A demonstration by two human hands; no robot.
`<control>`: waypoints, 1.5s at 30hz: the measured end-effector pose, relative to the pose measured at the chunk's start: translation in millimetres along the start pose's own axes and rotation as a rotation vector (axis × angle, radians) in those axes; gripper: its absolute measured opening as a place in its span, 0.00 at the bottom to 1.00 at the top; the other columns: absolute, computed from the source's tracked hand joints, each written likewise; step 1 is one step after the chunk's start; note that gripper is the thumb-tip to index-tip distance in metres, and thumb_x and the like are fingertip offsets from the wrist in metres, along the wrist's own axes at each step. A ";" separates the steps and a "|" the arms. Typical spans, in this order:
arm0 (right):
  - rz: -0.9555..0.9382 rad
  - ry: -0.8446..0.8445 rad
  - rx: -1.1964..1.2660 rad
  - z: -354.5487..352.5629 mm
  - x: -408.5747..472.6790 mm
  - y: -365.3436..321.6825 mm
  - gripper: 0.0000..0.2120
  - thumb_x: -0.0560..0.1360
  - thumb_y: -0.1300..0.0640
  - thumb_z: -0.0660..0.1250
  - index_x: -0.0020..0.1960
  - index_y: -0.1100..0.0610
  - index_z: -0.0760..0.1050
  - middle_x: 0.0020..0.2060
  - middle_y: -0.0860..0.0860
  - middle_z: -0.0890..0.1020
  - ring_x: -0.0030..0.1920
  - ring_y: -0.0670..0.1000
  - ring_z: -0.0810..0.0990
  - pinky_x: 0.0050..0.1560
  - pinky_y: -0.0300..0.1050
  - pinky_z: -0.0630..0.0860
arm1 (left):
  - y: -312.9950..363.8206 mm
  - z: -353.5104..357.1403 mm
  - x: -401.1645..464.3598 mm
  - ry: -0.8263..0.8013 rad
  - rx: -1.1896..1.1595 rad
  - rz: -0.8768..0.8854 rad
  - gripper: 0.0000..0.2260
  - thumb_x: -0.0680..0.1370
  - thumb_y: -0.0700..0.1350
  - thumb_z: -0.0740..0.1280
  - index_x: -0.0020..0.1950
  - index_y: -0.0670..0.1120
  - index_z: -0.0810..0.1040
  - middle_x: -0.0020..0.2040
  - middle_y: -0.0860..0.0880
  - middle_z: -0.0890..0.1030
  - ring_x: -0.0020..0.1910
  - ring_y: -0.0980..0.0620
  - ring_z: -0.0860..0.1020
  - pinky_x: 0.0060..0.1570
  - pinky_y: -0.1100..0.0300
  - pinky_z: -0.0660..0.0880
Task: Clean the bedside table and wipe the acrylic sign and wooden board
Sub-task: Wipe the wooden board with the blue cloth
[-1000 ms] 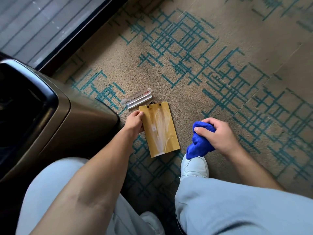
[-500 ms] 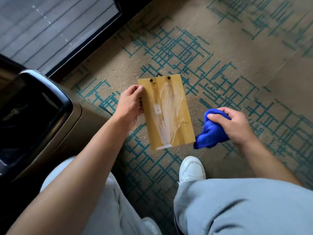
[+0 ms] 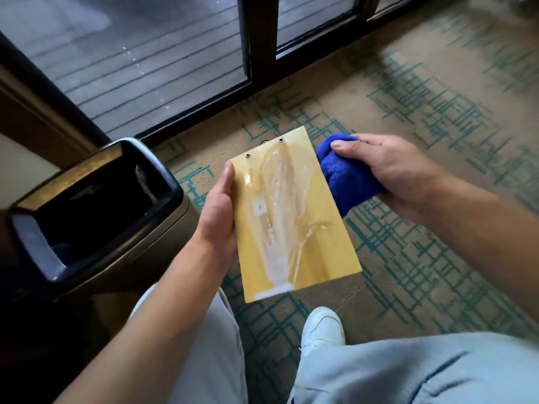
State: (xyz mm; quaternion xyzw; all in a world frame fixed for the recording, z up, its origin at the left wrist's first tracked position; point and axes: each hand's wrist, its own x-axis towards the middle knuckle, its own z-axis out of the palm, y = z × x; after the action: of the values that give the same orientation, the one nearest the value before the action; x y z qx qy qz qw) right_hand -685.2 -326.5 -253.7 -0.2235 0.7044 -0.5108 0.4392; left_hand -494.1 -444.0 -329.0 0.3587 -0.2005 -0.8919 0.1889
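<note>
Above the carpet (image 3: 437, 118), in front of the person's knees, the board (image 3: 294, 217) is held up in the air, face toward the camera and tilted a little, its two-hole end pointing away. Left hand (image 3: 217, 217) grips it along the left edge — thumb lying on the front face near the top corner, fingers hidden behind. Whitish smears run down the middle of the board, with a pale line along the bottom edge. Right hand (image 3: 390, 173) is clamped on a bunched blue cloth (image 3: 347, 176), thumb on top, fingers curled round it — the cloth sits just beside the board's upper right edge; actual contact can't be told. To the left stands a dark-lined bin (image 3: 96, 199) with a brown rim, near the left wrist. A glass door (image 3: 151, 53) with a dark frame runs along the far side. One white shoe (image 3: 322, 328) shows on the carpet below the board.
</note>
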 end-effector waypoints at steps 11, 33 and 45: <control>-0.462 0.226 -0.329 47.2 -37.6 -31.9 0.13 0.68 0.50 0.77 0.50 0.49 0.79 0.37 0.42 0.82 0.37 0.41 0.80 0.39 0.36 0.76 | 7.2 9.7 -1.0 -0.058 0.026 0.041 0.35 0.82 0.68 0.50 0.65 0.43 0.82 0.62 0.40 0.83 0.62 0.42 0.82 0.60 0.44 0.79; -0.575 0.304 -0.966 67.4 -14.9 -7.6 0.21 0.71 0.59 0.65 0.62 0.48 0.78 0.54 0.52 0.80 0.56 0.57 0.77 0.53 0.55 0.77 | -5.7 12.3 -22.9 0.093 0.057 0.078 0.34 0.80 0.69 0.53 0.56 0.43 0.85 0.56 0.39 0.85 0.54 0.42 0.85 0.43 0.47 0.84; -0.523 0.000 -1.046 82.8 -31.5 -1.2 0.19 0.69 0.56 0.67 0.58 0.43 0.78 0.51 0.48 0.77 0.53 0.54 0.75 0.54 0.53 0.76 | 5.1 11.8 -17.4 0.280 0.042 0.177 0.33 0.82 0.65 0.53 0.70 0.40 0.76 0.65 0.38 0.81 0.64 0.38 0.80 0.66 0.40 0.75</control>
State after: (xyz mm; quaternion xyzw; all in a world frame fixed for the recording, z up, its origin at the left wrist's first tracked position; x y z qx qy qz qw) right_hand -599.0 -346.2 -248.0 -0.5771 0.7844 -0.1864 0.1299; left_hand -489.9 -437.3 -308.8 0.4644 -0.2213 -0.8087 0.2852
